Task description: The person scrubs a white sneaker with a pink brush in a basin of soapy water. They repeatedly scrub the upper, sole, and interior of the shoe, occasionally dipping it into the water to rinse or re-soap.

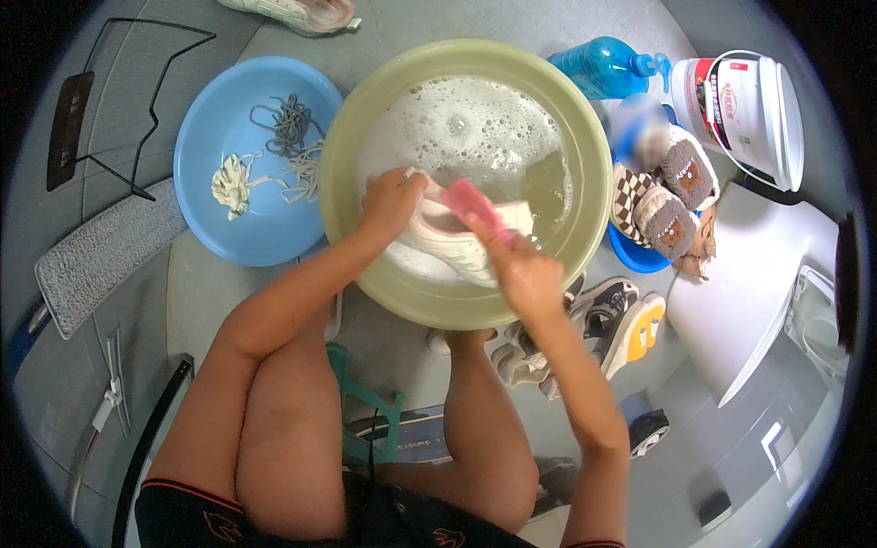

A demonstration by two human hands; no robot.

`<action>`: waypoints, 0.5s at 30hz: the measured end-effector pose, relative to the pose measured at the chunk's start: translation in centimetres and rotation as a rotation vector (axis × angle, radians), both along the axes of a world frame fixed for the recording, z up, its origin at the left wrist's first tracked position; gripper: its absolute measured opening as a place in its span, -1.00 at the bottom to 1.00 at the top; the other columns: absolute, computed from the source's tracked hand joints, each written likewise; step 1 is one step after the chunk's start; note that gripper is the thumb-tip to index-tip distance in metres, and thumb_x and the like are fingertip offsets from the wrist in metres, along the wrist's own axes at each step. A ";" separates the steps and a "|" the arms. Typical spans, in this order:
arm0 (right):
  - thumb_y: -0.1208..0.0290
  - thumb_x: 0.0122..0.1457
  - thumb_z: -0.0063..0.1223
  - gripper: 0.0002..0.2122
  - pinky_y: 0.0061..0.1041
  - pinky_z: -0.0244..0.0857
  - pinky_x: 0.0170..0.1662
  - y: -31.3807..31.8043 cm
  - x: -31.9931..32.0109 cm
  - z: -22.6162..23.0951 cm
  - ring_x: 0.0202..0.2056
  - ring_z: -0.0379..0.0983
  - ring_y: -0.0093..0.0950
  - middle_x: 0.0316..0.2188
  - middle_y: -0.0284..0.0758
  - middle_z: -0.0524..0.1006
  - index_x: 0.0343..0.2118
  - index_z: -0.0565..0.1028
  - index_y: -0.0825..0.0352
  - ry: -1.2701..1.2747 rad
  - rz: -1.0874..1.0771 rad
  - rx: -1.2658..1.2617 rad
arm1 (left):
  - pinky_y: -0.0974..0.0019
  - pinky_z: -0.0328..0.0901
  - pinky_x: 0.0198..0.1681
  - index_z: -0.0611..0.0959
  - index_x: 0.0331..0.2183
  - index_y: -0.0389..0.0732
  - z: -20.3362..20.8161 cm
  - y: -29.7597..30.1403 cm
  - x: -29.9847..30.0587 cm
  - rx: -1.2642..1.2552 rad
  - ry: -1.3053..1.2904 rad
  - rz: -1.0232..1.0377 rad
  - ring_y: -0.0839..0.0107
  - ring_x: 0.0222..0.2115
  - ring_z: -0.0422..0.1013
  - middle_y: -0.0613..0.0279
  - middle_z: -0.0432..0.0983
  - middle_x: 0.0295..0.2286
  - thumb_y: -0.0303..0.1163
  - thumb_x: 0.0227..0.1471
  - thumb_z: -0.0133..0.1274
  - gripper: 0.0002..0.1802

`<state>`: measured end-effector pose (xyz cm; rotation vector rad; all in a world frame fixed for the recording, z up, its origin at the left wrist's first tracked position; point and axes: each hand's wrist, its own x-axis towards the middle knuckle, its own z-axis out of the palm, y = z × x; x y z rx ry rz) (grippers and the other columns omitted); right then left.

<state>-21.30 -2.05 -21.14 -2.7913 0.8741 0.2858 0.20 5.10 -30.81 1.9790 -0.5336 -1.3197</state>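
Observation:
A white shoe is tilted over the soapy water in a large olive-green basin. My left hand grips the shoe by one end, with its fingers closed over the pale edge. In my right hand is a pink brush, held by its near end. The brush lies across the shoe's opening; whether its bristles touch the fabric cannot be made out. Foam and bubbles cover much of the water around the shoe.
Left of the basin stands a blue basin with grey shoelaces and cream laces. At right are a blue pump bottle, white bucket, furry slippers, several shoes and a toilet.

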 end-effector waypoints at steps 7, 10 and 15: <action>0.49 0.05 -0.02 -0.32 -0.50 0.40 -0.63 -5.5 -3.5 0.5 -0.68 0.44 -0.52 -0.56 -0.37 0.41 0.23 0.25 -0.37 0.027 0.263 -0.197 | -0.03 0.25 -0.07 0.68 -0.39 -0.21 0.4 -1.6 0.6 -0.058 -0.022 -0.160 -0.16 -0.23 0.37 -0.09 0.58 -0.36 -0.05 -0.04 -0.10 -0.56; 0.43 0.07 0.00 -0.36 -0.53 0.40 -0.61 -6.7 -2.6 1.4 -0.63 0.46 -0.51 -0.50 -0.36 0.43 0.23 0.26 -0.35 0.090 0.411 -0.199 | -0.03 0.26 -0.06 0.68 -0.39 -0.21 -1.1 -2.2 0.4 -0.090 -0.131 -0.235 -0.17 -0.22 0.38 -0.10 0.58 -0.34 -0.04 -0.03 -0.11 -0.54; 0.36 0.14 0.00 -0.44 -0.55 0.35 -0.65 -7.5 1.7 -0.1 -0.64 0.43 -0.50 -0.51 -0.37 0.43 0.22 0.29 -0.27 0.030 0.629 -0.251 | -0.05 0.26 -0.05 0.68 -0.38 -0.21 -1.0 -3.8 0.2 -0.068 -0.217 -0.266 -0.15 -0.20 0.39 -0.11 0.57 -0.30 -0.03 -0.03 -0.11 -0.54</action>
